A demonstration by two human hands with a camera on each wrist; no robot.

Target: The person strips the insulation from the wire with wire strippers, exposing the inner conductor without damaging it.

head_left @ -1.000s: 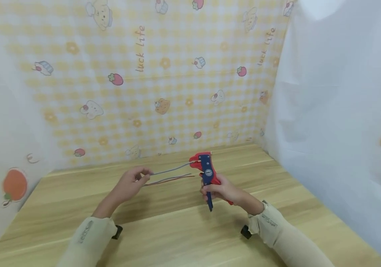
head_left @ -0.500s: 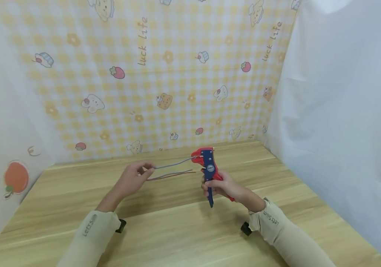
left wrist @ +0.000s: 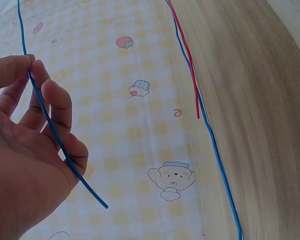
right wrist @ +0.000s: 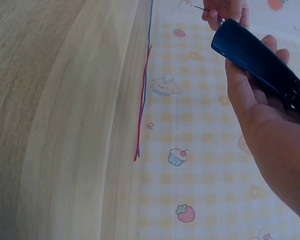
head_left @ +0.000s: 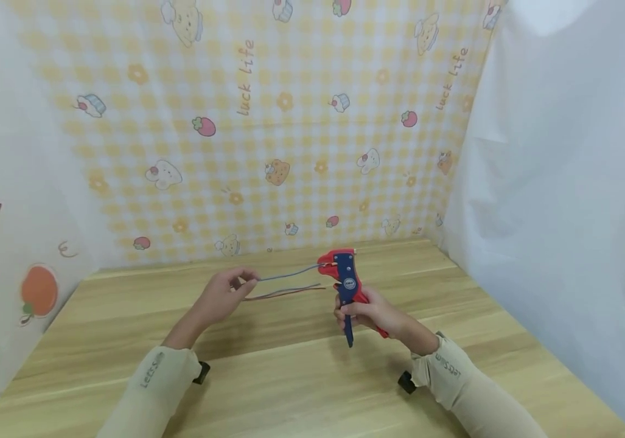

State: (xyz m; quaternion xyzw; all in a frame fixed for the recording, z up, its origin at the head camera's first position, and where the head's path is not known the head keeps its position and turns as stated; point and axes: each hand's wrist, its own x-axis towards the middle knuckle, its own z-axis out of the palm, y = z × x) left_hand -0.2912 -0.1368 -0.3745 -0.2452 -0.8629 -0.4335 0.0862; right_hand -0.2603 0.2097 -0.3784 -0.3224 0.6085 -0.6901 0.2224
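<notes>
My left hand pinches a blue wire between thumb and fingertips. In the left wrist view the wire's loose tail runs down across the palm. Its other end reaches the mouth of a red and dark-blue wire stripper. The right hand grips that tool by its handles, head up. Seen from the right wrist, one dark-blue handle lies across the fingers; the stripper's head is out of that view. On the table behind are a second blue wire and a red wire, lying close together.
The wood-grain table reaches back to a yellow checked cloth hung upright behind it. White sheeting hangs on the right, and more printed sheeting on the left. Dark wrist-camera pieces stick out beneath both cuffs.
The head view has shifted slightly, moving everything a little in the picture. Both hands keep their holds, and the wire's end stays at the stripper's mouth.
</notes>
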